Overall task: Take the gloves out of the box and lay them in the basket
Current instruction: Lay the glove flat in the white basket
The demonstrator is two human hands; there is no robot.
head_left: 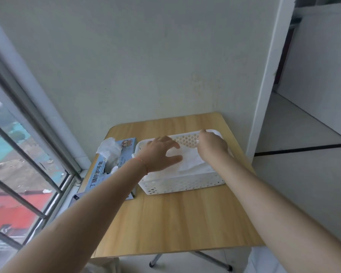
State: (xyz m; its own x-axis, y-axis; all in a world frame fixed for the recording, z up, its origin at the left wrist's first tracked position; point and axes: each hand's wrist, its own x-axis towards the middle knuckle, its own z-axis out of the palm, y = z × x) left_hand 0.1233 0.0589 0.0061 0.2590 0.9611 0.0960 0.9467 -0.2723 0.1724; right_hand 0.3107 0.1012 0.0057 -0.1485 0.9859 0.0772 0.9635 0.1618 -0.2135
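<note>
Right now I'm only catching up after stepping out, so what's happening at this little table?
A person is moving gloves from the blue glove box into the white basket. Both hands are over the basket: the left hand is spread flat above the white gloves already lying inside, and the right hand grips a glove at the far end. More gloves stick out of the box's opening, beside the basket on the wooden table.
</note>
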